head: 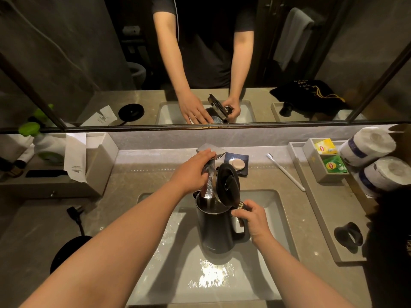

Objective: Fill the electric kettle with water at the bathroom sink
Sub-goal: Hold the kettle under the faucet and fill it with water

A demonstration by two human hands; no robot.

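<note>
A dark electric kettle [216, 232] stands upright in the pale sink basin [278, 221], its lid [226, 185] hinged up and open. My right hand [252, 221] grips the kettle's handle at its right side. The chrome faucet [210, 174] reaches out over the kettle's mouth, its spout end just above the opening. My left hand [192, 172] lies on top of the faucet, fingers on its lever [219, 152]. Inside the kettle it is dark; I cannot tell whether water is running. Drops and a bright wet patch [211, 274] lie on the basin floor.
The kettle's round black base [66, 250] and its plug [73, 213] lie on the counter at left. A soap dish [236, 164], a toothbrush [285, 172], a tray with tea bags [329, 158], paper rolls [367, 147] and a black holder [349, 236] sit to the right. A mirror [89, 63] faces me.
</note>
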